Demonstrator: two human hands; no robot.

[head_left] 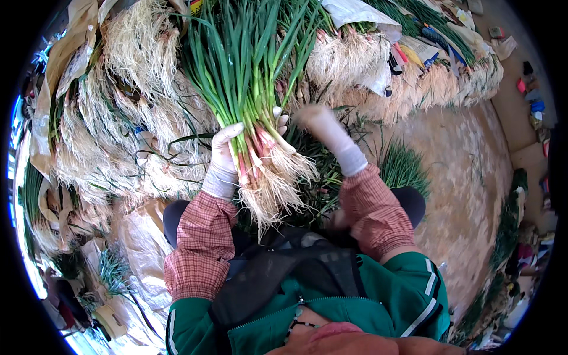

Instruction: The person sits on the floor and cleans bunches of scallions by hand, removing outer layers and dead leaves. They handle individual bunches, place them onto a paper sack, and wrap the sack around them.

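Note:
My left hand, in a pale glove, is closed round the lower stems of a bunch of green garlic. Its long green leaves fan out away from me. The stems turn pink near the base, and whitish roots hang toward my lap. Just right of the bunch is my right hand, also pale-gloved. Motion smears its fingers, so I cannot make out their pose or anything in them. Checked red sleeve covers reach up both forearms.
Piled green garlic with long pale roots fills the left and far side. A white sheet partly covers bundles at the back. Loose green leaves lie by my right knee, beside brown ground. Plastic sacking lies at left.

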